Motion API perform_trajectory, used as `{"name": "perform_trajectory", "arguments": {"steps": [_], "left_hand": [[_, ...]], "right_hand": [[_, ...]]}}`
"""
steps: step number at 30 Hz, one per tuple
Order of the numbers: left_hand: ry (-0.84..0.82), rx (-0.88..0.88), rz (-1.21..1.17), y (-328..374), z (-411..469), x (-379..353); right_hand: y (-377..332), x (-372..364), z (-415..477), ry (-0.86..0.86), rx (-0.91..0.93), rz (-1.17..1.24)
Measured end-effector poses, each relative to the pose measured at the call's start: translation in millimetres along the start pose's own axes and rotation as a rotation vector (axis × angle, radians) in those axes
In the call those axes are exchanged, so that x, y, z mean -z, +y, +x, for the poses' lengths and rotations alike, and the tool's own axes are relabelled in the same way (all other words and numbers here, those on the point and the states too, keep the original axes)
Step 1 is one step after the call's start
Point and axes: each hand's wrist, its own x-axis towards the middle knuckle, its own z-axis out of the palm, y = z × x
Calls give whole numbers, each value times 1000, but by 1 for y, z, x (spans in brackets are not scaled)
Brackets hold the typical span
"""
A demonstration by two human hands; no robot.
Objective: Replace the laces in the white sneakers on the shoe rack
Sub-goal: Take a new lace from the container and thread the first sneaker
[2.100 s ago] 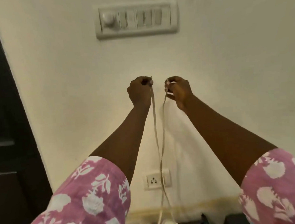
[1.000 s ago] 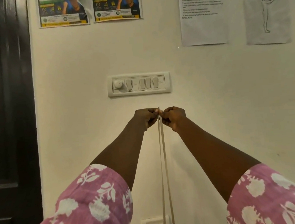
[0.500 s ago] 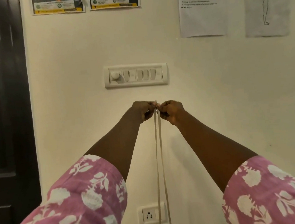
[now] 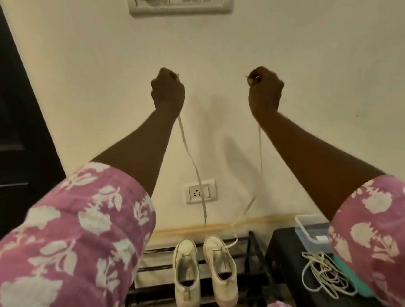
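Observation:
Two white sneakers stand side by side on the black shoe rack point(image 4: 251, 246), toes toward the wall: the left sneaker point(image 4: 185, 273) and the right sneaker point(image 4: 221, 268). A flat white lace point(image 4: 192, 163) runs up from the right sneaker's lowest eyelets in two strands. My left hand point(image 4: 167, 89) is fisted on one end, held high in front of the wall. My right hand point(image 4: 264, 88) is fisted on the other end at about the same height. The hands are well apart. The left sneaker shows no lace.
A bundle of loose off-white laces point(image 4: 325, 274) lies on a black stool point(image 4: 289, 248) right of the rack, beside a clear lidded box point(image 4: 309, 229). A wall socket point(image 4: 200, 191) and a switch panel point(image 4: 181, 0) are ahead. A dark door point(image 4: 5, 120) stands at the left.
My hands, pinched together on the two lace ends half a second ago, have moved apart sideways. The view has tilted down, bringing the sneakers and rack into sight.

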Motion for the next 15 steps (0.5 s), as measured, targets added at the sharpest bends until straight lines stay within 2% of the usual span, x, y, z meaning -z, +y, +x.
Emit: {"name": "perform_trajectory", "arguments": {"steps": [3, 5, 7, 9, 12, 14, 15], "left_hand": [[-63, -21, -4, -44, -45, -23], [-132, -65, 12, -75, -75, -40], [-231, -105, 86, -112, -105, -59], [-323, -137, 195, -155, -135, -80], [-426, -323, 402, -220, -172, -105], [-520, -441, 633, -262, -173, -115], [-544, -445, 730, -277, -168, -115]], "right_hand": [[31, -7, -48, 57, 100, 10], [52, -11, -79, 92, 263, -3], [84, -20, -113, 28, 467, -46], [128, -33, -148, -166, 561, -105], [197, -50, -203, -483, 426, -200], [237, -58, -232, -622, 286, -242], [252, -60, -244, -670, 208, -258]]}}
